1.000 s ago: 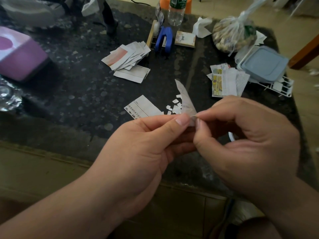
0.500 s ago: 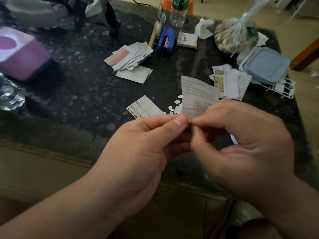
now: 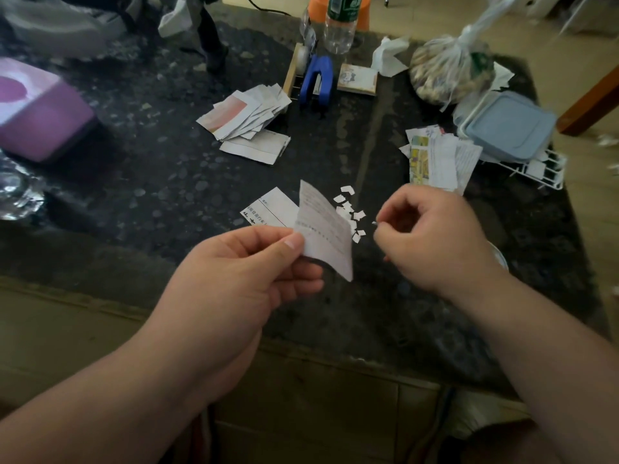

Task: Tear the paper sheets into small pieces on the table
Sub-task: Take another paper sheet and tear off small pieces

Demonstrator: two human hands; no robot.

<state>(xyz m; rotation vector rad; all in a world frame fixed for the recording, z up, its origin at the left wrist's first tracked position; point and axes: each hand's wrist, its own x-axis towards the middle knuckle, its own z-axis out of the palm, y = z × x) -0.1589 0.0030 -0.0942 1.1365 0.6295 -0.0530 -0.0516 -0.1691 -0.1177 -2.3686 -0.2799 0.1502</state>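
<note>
Above the dark speckled stone surface (image 3: pixel 134 182) at mid-frame, the left hand (image 3: pixel 241 272) pinches a white printed paper slip (image 3: pixel 325 232) by its left edge, thumb over curled fingers. The right hand (image 3: pixel 432 242), just right of it, curls beside the small heap of white paper bits (image 3: pixel 351 209), thumb and forefinger seemingly closed on a tiny white scrap (image 3: pixel 374 223). Tearing looks midway: the scrap should drop on the heap, then the slip's free edge needs a fresh pinch.

Print on the white paper slip (image 3: pixel 323 229) held by the left hand (image 3: pixel 248 269) is blurred. White speck (image 3: pixel 374 223) at the curled right hand (image 3: pixel 432 236): too small to tell if pinched. Pink rectangular box (image 3: pixel 43 122) and clear plastic bottle (image 3: pixel 340 28) run off the edges.
</note>
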